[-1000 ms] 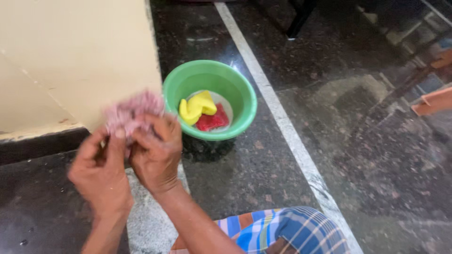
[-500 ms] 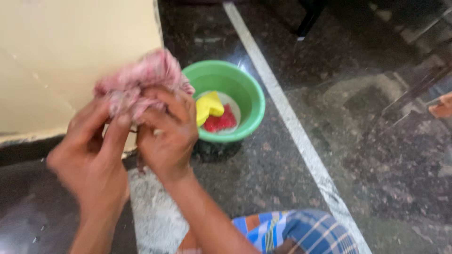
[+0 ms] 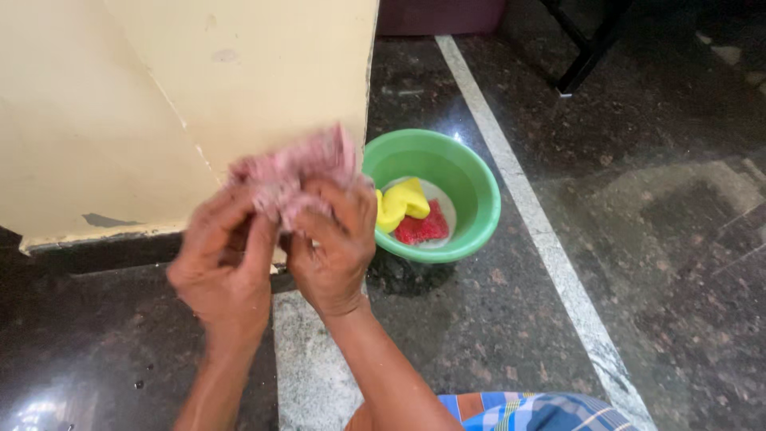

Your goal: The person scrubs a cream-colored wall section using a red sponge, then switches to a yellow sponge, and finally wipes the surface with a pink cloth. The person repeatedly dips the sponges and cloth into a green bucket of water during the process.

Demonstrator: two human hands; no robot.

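Both of my hands grip a crumpled pink cloth [image 3: 291,172], held up in front of a cream wall corner. My left hand [image 3: 223,267] pinches its lower left part; my right hand [image 3: 333,247] holds its right side, fingers curled over the fabric. Just right of my hands a green plastic bowl [image 3: 471,179] stands on the dark stone floor. Inside it lie a yellow cloth [image 3: 403,201] and a red cloth [image 3: 421,227].
The cream wall [image 3: 159,112] has a chipped lower edge and fills the upper left. A pale stone strip [image 3: 550,247] runs diagonally across the dark floor. A black furniture leg [image 3: 586,60] stands at the top right. Checked blue clothing [image 3: 535,411] shows at the bottom.
The view has shifted, so my hands and the bowl sit further right and lower in frame. Both hands have kept hold of the pink cloth, working it between the fingers.
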